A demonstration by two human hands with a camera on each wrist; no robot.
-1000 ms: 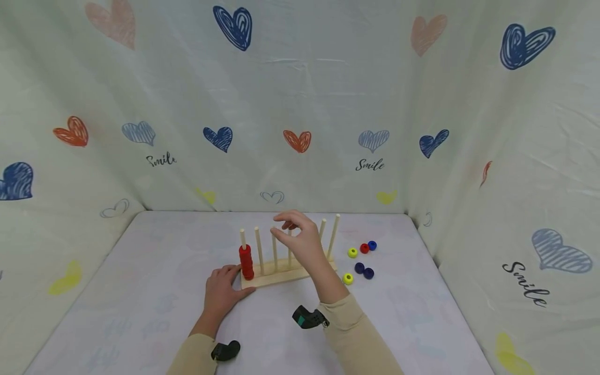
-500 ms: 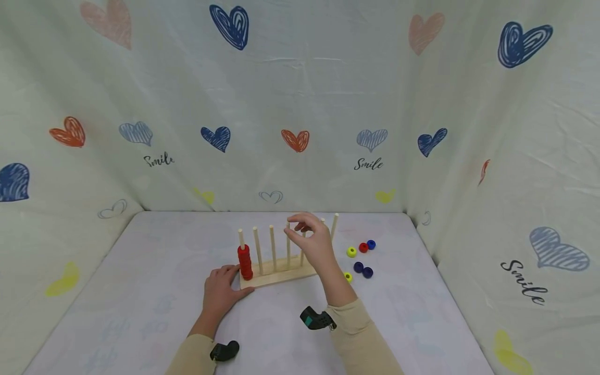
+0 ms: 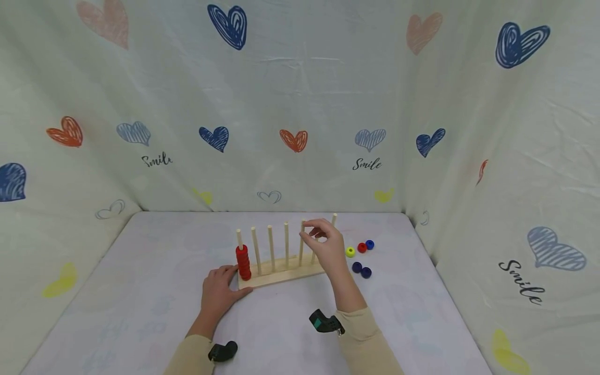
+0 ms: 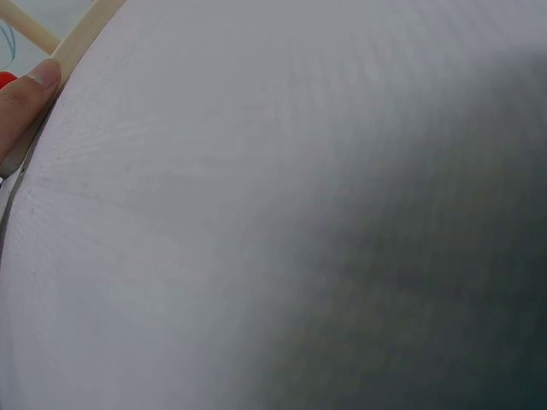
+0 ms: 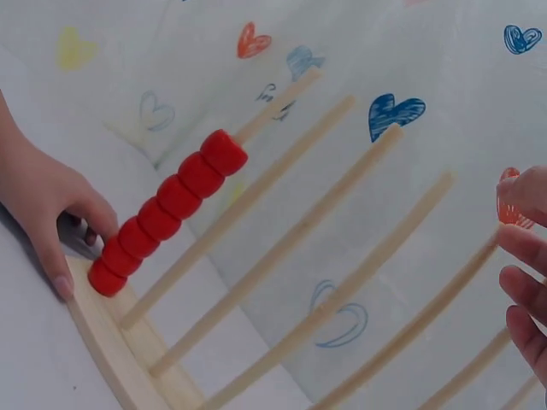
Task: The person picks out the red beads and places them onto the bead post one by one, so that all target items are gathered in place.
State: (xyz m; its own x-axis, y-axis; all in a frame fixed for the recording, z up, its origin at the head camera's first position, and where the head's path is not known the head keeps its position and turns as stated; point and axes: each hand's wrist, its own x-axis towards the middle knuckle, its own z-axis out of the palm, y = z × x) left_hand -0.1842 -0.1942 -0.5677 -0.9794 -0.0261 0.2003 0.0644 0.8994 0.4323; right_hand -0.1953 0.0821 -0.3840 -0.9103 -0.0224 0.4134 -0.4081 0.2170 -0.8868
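A wooden peg rack (image 3: 281,274) with several upright pegs stands on the table. Red beads (image 3: 243,263) are stacked on its leftmost peg, and the other visible pegs carry none. My left hand (image 3: 217,292) holds the rack's left end, thumb along the front edge and fingers behind. In the left wrist view only a fingertip (image 4: 41,73) shows against the wood. My right hand (image 3: 329,250) is at the top of a peg right of the middle, thumb and index finger curved around its tip with a gap between them. Whether they touch the peg, I cannot tell.
Loose beads lie right of the rack: a yellow bead (image 3: 350,252), a red bead (image 3: 362,248), a blue bead (image 3: 370,244) and two dark blue beads (image 3: 361,270). A white curtain printed with hearts (image 3: 294,140) hangs behind the table (image 3: 272,333).
My right hand has moved rightward from one peg top to another. It now hides the front yellow bead. My left hand has stayed at the rack's end, and the stacked beads have not changed.
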